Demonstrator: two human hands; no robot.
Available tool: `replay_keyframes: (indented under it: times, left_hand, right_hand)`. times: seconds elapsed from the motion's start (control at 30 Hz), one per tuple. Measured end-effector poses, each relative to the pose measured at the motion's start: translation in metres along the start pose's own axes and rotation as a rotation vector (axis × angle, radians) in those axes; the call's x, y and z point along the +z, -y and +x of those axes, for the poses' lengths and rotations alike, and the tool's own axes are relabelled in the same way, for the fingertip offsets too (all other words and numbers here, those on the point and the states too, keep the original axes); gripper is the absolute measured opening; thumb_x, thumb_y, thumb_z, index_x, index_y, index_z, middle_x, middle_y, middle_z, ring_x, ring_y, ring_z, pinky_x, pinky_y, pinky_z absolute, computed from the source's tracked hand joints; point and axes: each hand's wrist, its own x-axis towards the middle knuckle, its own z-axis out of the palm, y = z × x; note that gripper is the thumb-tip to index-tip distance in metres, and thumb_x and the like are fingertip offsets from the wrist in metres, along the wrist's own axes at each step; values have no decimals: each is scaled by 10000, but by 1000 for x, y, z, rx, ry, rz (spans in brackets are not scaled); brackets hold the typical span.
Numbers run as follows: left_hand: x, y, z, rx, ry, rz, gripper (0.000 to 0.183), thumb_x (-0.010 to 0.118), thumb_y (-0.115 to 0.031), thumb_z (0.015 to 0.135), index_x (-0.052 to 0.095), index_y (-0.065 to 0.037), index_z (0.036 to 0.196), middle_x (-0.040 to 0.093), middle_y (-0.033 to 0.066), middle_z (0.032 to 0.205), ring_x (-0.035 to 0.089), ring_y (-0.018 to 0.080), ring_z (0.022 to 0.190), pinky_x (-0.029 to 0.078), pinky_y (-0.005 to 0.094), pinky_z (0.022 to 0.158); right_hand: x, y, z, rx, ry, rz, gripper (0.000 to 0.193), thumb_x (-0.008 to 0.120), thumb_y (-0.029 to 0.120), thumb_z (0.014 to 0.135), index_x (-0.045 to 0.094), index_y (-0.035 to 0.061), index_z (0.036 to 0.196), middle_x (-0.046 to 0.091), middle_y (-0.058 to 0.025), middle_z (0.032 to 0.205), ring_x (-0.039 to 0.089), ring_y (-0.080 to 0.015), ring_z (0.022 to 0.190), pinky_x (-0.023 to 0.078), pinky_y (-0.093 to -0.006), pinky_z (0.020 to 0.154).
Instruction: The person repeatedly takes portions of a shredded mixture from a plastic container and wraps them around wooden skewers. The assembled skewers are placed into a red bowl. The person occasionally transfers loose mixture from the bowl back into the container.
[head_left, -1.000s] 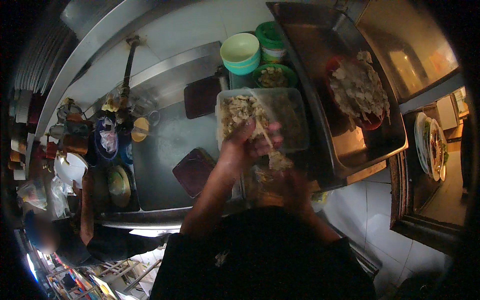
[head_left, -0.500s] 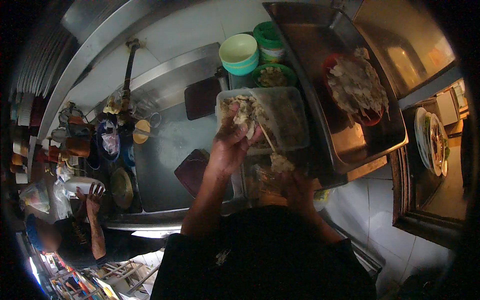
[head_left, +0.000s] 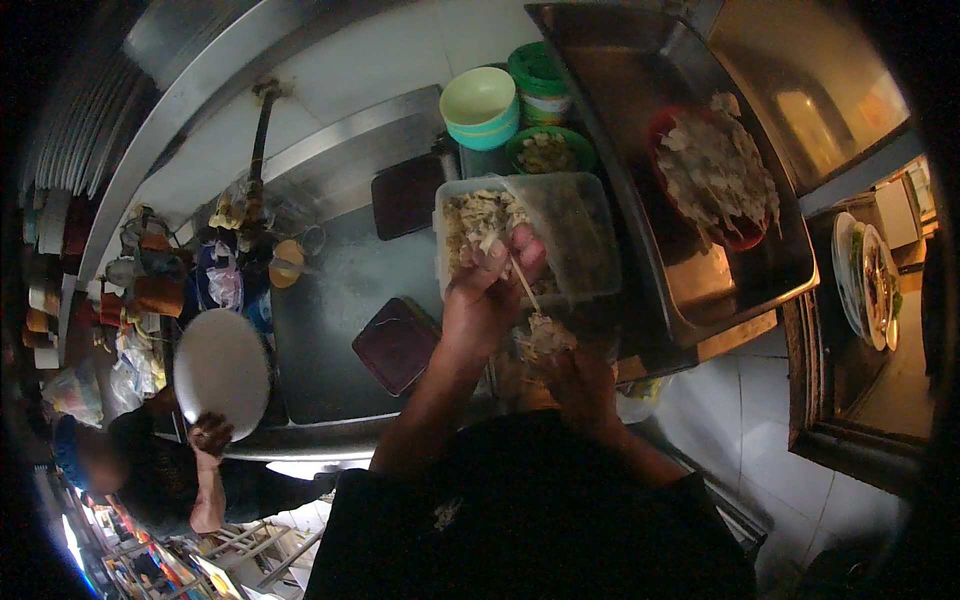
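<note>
A thin wooden skewer (head_left: 525,283) slants between my hands, with a clump of pale raw meat (head_left: 540,338) gathered near its lower end. My right hand (head_left: 580,378) grips the skewer at that clump. Up at the other end, my left hand (head_left: 478,297) is closed in a pinch around a small pale piece of meat (head_left: 490,243) beside the tip. Whether the pink patch there is fingertips or meat, I cannot tell. Both hands are over or just in front of a clear plastic tub (head_left: 608,235) holding more cut meat, partly covered by a translucent sheet.
Right of the tub, a deep metal tray (head_left: 690,330) holds a red dish (head_left: 660,125) heaped with loaded skewers. Behind stand turquoise bowls (head_left: 480,108) and a green bowl (head_left: 550,150) of pieces. Dark red boards (head_left: 397,345) lie left. A co-worker holds a white oval plate (head_left: 222,370).
My left hand has drawn slightly back and right, and the larger meat clump on it is gone. My right hand shifted slightly. The co-worker's plate has swung up into broad view.
</note>
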Motion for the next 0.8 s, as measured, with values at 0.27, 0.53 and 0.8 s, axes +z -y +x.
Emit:
replay_keyframes:
  times: [0.27,0.53,0.8]
  left_hand:
    - [23,-11,-8,17,-13,34,318,505,-211,902,439,-42,1163,578,116,1025,591,224,942,432,387,935]
    - [28,-5,-12,82,-228,133,318,483,-300,917,517,-14,1051,607,116,958,617,206,855,487,362,842]
    - [34,3,-23,287,-331,245,314,482,-292,922,531,-1,1028,634,93,827,631,162,704,522,327,742]
  right_hand:
    - [-21,25,13,-58,4,169,122,546,81,818,461,26,750,434,-146,650,425,-301,580,316,-411,503]
    - [-16,21,8,-48,92,113,104,534,62,811,463,10,756,452,-160,687,450,-323,605,352,-409,528]
    - [-26,49,5,-47,60,127,118,552,57,796,473,10,722,461,-177,692,462,-346,629,355,-431,538]
